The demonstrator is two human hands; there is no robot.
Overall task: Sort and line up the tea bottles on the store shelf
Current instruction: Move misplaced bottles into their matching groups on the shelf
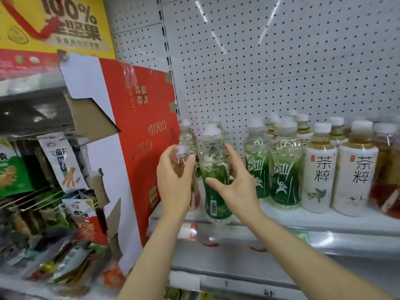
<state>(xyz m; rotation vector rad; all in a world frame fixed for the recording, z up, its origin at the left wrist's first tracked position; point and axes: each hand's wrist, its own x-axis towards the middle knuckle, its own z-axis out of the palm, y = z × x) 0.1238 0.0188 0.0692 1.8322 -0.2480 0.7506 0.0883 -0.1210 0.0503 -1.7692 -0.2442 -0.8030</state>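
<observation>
My left hand (pixel 174 180) is wrapped around a clear bottle with a white cap (pixel 180 158) at the left end of the white shelf (pixel 303 221). My right hand (pixel 236 185) holds a green-labelled tea bottle (pixel 214 180) standing near the shelf's front edge, thumb across its label and fingers behind it. Another clear bottle (pixel 187 135) stands behind my left hand. To the right stand two more green-labelled bottles (pixel 283 169), then white-labelled tea bottles (pixel 319 169), and a reddish bottle (pixel 387 169) at the far right.
A tall red and white cardboard box (pixel 138 137) leans against the shelf's left end, close to my left hand. Hanging snack packets (pixel 62 161) fill the rack further left. White pegboard (pixel 281 61) backs the shelf. A lower shelf edge with price tags (pixel 249 284) runs below.
</observation>
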